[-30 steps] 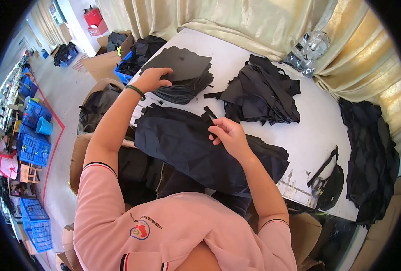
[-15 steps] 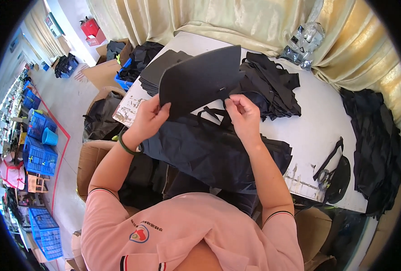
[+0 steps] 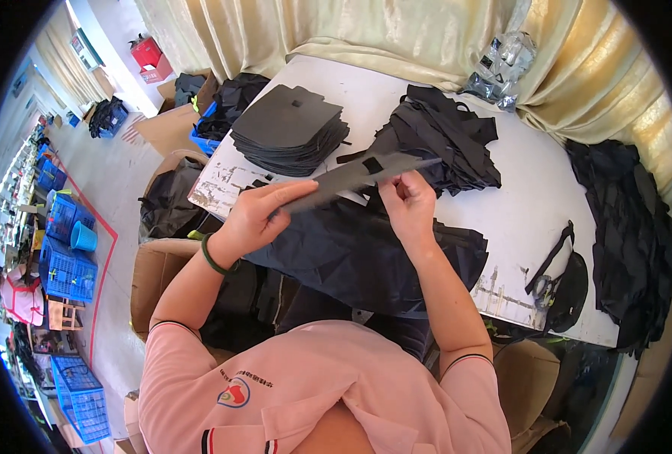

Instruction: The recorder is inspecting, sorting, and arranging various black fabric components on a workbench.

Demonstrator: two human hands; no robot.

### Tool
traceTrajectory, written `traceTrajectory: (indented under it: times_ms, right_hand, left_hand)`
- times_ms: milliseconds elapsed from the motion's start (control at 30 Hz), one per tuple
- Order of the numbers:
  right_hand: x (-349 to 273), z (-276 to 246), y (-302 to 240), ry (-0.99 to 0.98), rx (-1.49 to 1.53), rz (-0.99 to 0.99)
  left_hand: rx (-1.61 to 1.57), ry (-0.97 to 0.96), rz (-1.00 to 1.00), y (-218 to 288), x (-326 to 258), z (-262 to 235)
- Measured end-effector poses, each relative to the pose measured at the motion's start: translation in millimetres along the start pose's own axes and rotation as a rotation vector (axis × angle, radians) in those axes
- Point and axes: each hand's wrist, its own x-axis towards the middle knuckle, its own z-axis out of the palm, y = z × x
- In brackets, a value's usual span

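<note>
A thin, stiff black panel [image 3: 334, 181] is held tilted above the near side of the table, seen almost edge-on and a little blurred. My left hand [image 3: 256, 216] grips its left end, fingers on top and thumb below. At its right end my right hand [image 3: 408, 204] has curled fingers pinching the near edge; the fingertips are partly hidden. Under both hands a black fabric piece [image 3: 343, 246], like a bag body, hangs over the table's near edge. Behind the panel, to the left, is a stack of similar black panels [image 3: 279, 121].
Folded black fabric pieces [image 3: 449, 136] are heaped on the white table [image 3: 532, 181]. A black pouch with a strap [image 3: 569, 291] lies at right, beyond it hanging black fabric [image 3: 631, 234]. Clear plastic bags [image 3: 506, 64] rest against the curtain. An open cardboard box [image 3: 154, 284] stands at left.
The panel has tipped from showing its broad face to nearly edge-on and dropped lower, uncovering the stack behind it. My left hand has turned with it; my right hand stays almost in place.
</note>
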Motion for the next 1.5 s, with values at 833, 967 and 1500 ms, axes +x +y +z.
traceTrajectory:
  times_ms: [833,967,1500]
  right_hand:
    - [10.1,-57.1,-51.3,-0.969,0.394,0.625]
    - [7.5,-74.1,-25.8,-0.820,0.130,0.495]
    - [-33.6,-135.5,52.0,-0.621,-0.652,0.342]
  left_hand:
    - [0.116,0.092,0.260,19.9,54.1,45.7]
    - [-0.511,0.264,-0.254,17.2,43.0,29.3]
    - [-0.283,0.606,-1.020,-210.2,-120.4,-71.2]
